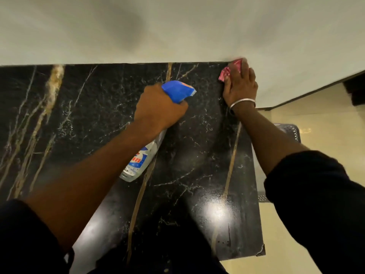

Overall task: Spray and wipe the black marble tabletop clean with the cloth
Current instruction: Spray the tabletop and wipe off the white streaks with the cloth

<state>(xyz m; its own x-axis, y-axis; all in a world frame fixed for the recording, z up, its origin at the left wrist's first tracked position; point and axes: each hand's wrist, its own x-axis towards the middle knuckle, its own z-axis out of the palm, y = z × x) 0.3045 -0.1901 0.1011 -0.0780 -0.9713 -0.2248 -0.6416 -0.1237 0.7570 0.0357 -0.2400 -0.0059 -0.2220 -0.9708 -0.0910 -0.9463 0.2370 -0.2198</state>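
Head view: pink cloth (227,73) lies at the far right corner of the black marble tabletop (79,115), up against the wall (177,26); its far edge is blurred but appears to touch the wall. Right hand (240,84) presses on it, fingers straight and close together. Left hand (158,107) has fingers clamped round the neck of the spray bottle (142,159) over mid-tabletop, nozzle toward the cloth. Open marble runs wide to the left. Right edge drops to the floor (286,244); near right corner is chipped.

Only red letters "in" are legible on the spray bottle (153,146) label (136,159).
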